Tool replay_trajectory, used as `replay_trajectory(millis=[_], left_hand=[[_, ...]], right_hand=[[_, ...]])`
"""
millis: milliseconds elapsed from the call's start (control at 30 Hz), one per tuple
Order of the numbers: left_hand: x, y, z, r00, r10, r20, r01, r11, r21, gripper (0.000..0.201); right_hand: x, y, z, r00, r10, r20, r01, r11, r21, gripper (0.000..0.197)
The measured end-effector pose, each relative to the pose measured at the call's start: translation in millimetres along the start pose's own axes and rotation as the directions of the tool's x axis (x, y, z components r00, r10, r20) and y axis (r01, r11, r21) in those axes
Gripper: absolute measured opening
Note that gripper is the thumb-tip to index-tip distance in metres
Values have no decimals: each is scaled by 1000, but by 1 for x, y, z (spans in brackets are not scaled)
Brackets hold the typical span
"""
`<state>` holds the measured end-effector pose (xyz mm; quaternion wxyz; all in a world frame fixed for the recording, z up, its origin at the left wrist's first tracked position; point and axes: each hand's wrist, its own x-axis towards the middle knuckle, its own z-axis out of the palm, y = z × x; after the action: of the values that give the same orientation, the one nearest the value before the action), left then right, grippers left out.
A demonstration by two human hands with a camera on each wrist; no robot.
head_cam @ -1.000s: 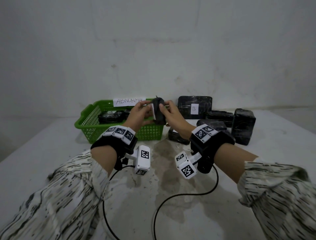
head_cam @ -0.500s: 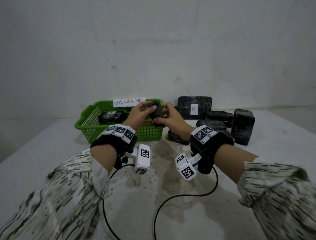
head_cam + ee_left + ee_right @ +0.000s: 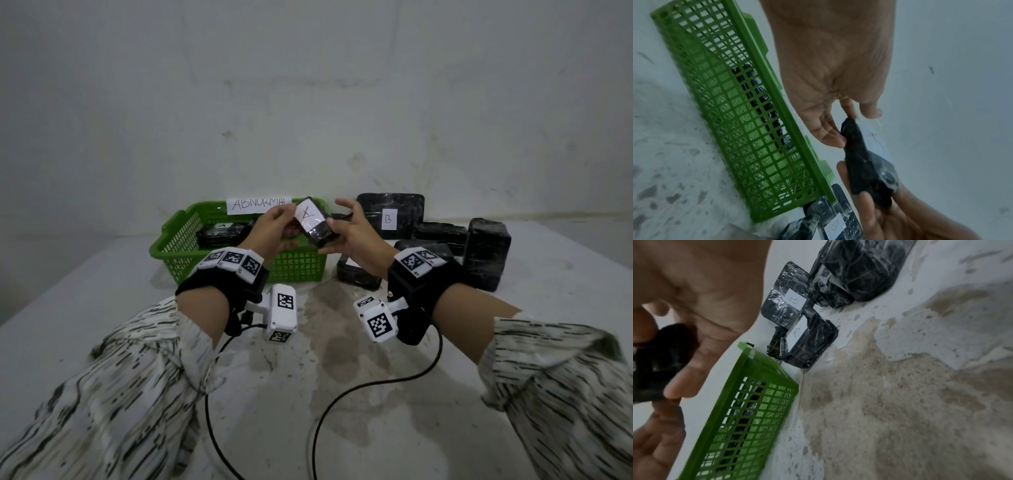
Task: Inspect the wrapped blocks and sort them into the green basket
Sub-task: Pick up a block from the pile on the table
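A black wrapped block [image 3: 314, 222] with a white label marked with a hand-drawn letter is held up between both hands, label facing me. My left hand [image 3: 286, 222] pinches its upper left end, and the fingertips [image 3: 835, 139] show on that end in the left wrist view. My right hand [image 3: 334, 236] cups the lower end [image 3: 871, 181], index finger lifted. The block hangs over the right end of the green basket [image 3: 171, 236], which carries an "ABNORMAL" paper sign [image 3: 258, 205] and holds another wrapped block [image 3: 219, 234].
Several black wrapped blocks [image 3: 486, 253] are piled right of the basket, against the wall; one upright block [image 3: 390, 214] and a flat one [image 3: 807, 340] bear "B" labels. Black cables [image 3: 342, 404] trail across the stained table [image 3: 102, 308] near me.
The block has been turned between the hands from edge-on to label-up, and the right index finger has lifted off. Both hands stay over the basket's right end.
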<state>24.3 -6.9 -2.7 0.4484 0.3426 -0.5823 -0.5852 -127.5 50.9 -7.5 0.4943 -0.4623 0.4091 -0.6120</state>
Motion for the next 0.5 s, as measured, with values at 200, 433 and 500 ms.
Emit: replay_trajectory(millis=[200,433,500], left_hand=[[-1,-2,-1,992,115,-55,-108,987,116,20],[0,4,9,974,207,-89,-190,966,174,15],[0,3,8,979,199,-46,-183,955,233,20]], right_hand=[[3,-4,0,990,138,38,-138,990,-9,41],[1,5,6,987,157,43,-141,955,-261,33],[1,5,5,987,155,44,-140,961,-240,35]])
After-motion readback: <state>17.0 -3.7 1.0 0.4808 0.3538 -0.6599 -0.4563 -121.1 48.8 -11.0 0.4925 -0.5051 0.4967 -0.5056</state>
